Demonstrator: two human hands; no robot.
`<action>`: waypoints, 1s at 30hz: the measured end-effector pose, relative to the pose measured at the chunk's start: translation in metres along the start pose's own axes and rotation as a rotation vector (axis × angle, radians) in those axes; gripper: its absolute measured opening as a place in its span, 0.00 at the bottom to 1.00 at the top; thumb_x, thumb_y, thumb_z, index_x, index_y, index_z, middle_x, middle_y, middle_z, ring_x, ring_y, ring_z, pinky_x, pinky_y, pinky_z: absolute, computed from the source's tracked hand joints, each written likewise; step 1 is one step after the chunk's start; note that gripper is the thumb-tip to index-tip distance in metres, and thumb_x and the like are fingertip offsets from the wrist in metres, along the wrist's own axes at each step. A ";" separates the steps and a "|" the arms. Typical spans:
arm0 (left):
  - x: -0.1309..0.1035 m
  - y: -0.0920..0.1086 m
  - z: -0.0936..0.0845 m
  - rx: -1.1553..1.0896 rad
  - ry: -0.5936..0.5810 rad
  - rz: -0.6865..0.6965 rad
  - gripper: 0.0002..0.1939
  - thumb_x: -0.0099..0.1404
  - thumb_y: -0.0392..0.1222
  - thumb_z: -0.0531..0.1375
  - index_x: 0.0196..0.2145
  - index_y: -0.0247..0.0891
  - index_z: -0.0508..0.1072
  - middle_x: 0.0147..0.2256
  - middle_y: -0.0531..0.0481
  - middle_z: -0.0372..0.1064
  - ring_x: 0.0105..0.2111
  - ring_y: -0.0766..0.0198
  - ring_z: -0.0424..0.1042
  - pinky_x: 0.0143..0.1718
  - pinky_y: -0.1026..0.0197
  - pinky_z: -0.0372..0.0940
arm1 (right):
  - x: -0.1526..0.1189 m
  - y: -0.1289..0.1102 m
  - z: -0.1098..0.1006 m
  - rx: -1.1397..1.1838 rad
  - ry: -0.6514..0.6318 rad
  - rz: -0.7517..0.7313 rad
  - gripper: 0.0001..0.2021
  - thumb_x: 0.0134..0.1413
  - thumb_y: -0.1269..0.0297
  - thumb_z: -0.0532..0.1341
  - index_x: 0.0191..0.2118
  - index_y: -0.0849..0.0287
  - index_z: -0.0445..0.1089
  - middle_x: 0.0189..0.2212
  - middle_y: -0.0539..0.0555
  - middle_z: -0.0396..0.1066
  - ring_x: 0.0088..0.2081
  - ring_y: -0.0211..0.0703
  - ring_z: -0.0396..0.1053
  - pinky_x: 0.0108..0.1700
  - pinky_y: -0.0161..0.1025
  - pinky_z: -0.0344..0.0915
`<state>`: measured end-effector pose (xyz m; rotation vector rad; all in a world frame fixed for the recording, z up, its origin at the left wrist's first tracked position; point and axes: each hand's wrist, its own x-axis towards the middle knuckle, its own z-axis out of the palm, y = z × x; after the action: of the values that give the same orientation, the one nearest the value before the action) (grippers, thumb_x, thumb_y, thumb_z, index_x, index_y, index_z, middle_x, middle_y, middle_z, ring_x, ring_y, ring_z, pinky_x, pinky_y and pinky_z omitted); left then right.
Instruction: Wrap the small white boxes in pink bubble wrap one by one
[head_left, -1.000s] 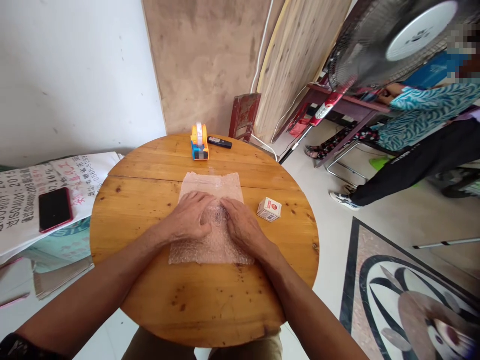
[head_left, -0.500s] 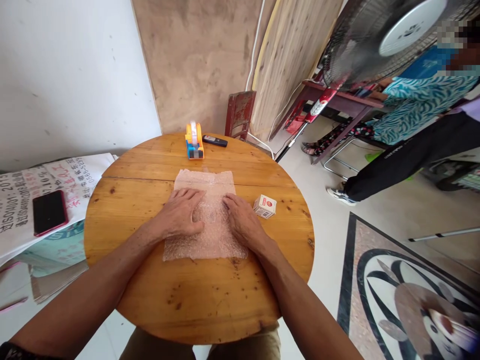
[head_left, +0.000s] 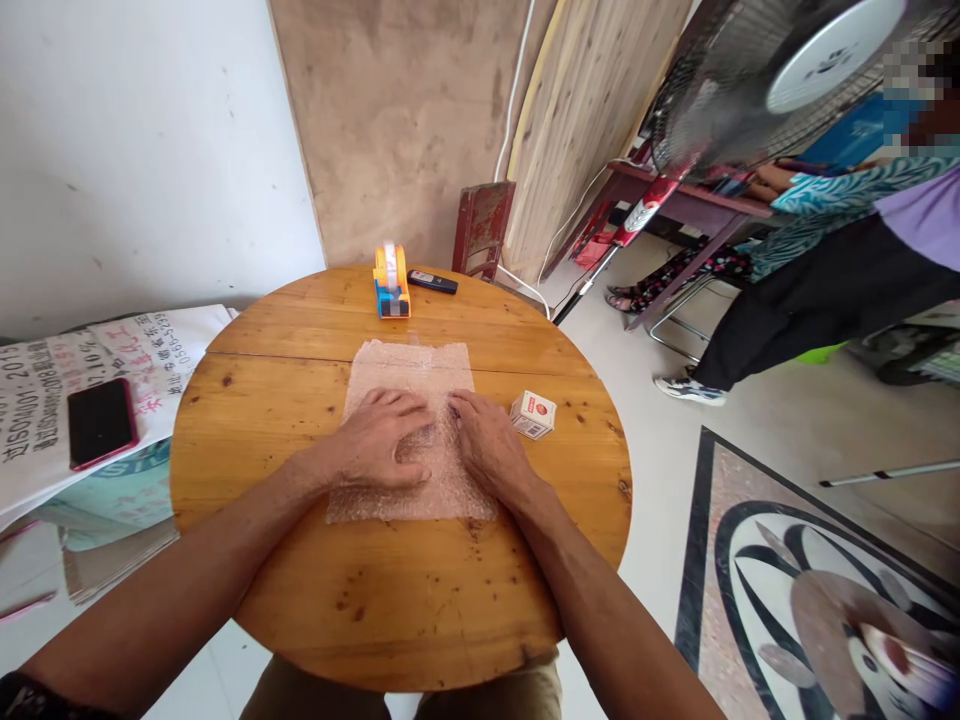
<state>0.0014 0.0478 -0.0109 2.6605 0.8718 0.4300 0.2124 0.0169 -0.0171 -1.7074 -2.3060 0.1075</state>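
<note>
A sheet of pinkish bubble wrap (head_left: 409, 370) lies flat on the round wooden table (head_left: 420, 600) in front of me. My left hand (head_left: 382, 435) rests on its left and middle part, palm down, with the fingers and thumb spread. Along the sheet's right side lies my right hand (head_left: 487, 440), fingers stretched forward on the plastic. Just right of that hand a small white box (head_left: 534, 414) with a red mark sits on the wood. Both hands cover part of the bubble wrap.
Beyond the sheet stand an orange and blue tape dispenser (head_left: 391, 283) and a dark marker-like object (head_left: 433, 283). A phone (head_left: 102, 424) lies on printed sacks at left. A chair (head_left: 484, 230) is behind the table. A fan (head_left: 750, 100) and two people are at right.
My left hand has slid to the right across the bubble wrap, closer to my right hand. The right hand stays nearly in place. A person at right has shifted.
</note>
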 end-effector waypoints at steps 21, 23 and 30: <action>-0.002 0.002 -0.002 0.005 -0.048 -0.036 0.46 0.53 0.52 0.63 0.65 0.35 0.54 0.62 0.36 0.58 0.60 0.41 0.58 0.60 0.42 0.51 | -0.044 0.077 -0.058 0.099 0.053 0.384 0.19 0.51 0.61 0.62 0.50 0.58 0.68 0.42 0.58 0.75 0.42 0.53 0.73 0.45 0.49 0.68; -0.002 0.002 -0.002 -0.027 -0.053 -0.051 0.48 0.54 0.52 0.63 0.67 0.35 0.50 0.63 0.35 0.57 0.60 0.40 0.57 0.61 0.40 0.51 | -0.045 0.072 -0.060 0.209 0.106 0.409 0.16 0.50 0.61 0.63 0.46 0.56 0.68 0.40 0.56 0.76 0.40 0.51 0.73 0.43 0.47 0.68; -0.003 -0.012 0.000 -0.286 0.081 -0.097 0.45 0.54 0.36 0.56 0.68 0.36 0.46 0.65 0.37 0.54 0.62 0.45 0.57 0.60 0.42 0.56 | -0.020 0.003 -0.071 0.729 0.172 0.046 0.19 0.49 0.62 0.65 0.48 0.56 0.67 0.43 0.54 0.74 0.42 0.44 0.72 0.47 0.42 0.67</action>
<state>-0.0075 0.0548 -0.0159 2.3451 0.8855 0.5937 0.2391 -0.0084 0.0466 -1.3180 -1.7767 0.6855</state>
